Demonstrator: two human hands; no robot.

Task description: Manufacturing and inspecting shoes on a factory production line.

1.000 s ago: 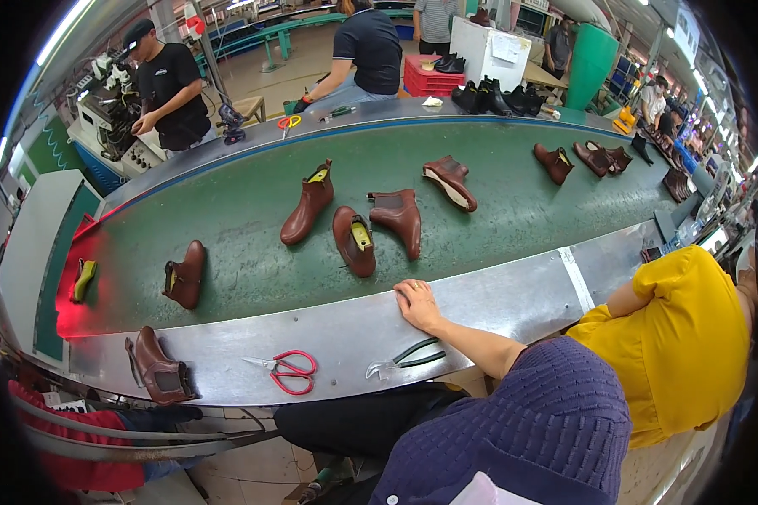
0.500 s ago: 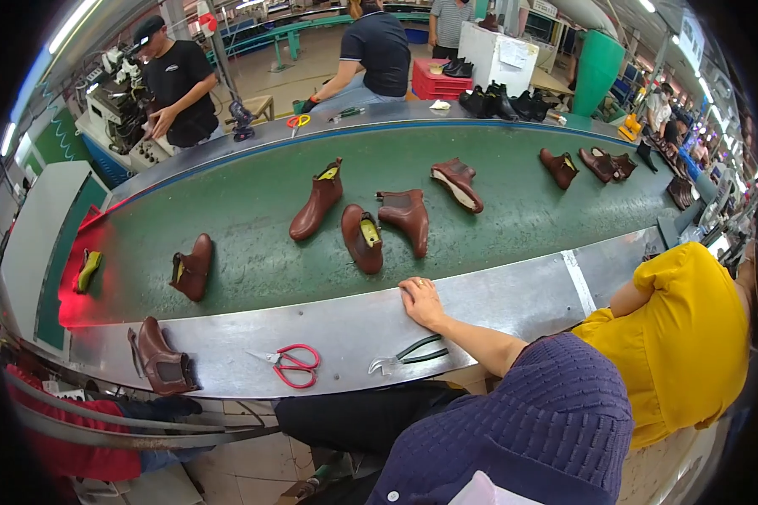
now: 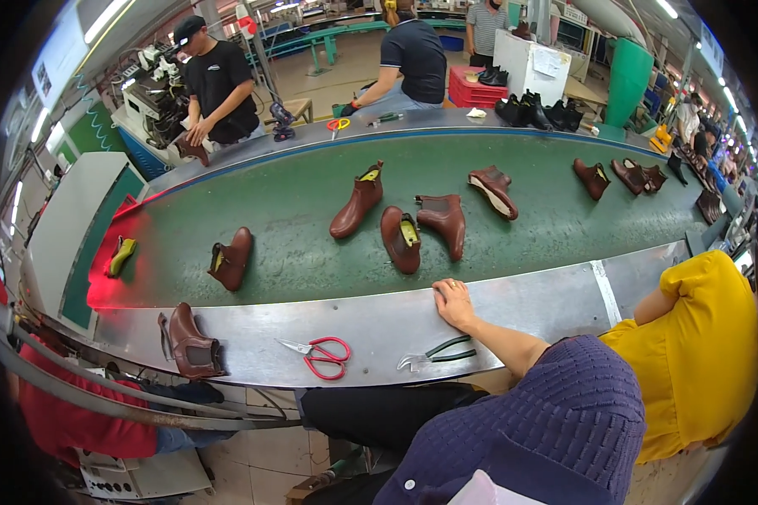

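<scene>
My right hand (image 3: 454, 305) rests on the metal ledge (image 3: 531, 299) beside the green belt, fingers lying loosely over its edge, with nothing in it. A ring shows on one finger. My left hand is out of view. Closest on the belt are a brown ankle boot (image 3: 443, 224) with a dark side panel and another brown boot (image 3: 401, 241) with a yellow-green inside. Nearer me on the ledge lie pincers (image 3: 436, 353) with dark handles and red-handled scissors (image 3: 326, 356). A brown boot (image 3: 195, 343) stands at the ledge's left end.
More brown boots (image 3: 358, 202) lie along the green belt (image 3: 312, 273). A yellow-green piece (image 3: 121, 257) sits in red light at its left end. Across it, a person in black (image 3: 221, 84) handles a brown boot (image 3: 192, 151). Someone in yellow (image 3: 691, 353) sits at right.
My view has shifted, so everything sits farther right in the picture. My right hand stays on the ledge. The person in black now has a brown boot at the far edge.
</scene>
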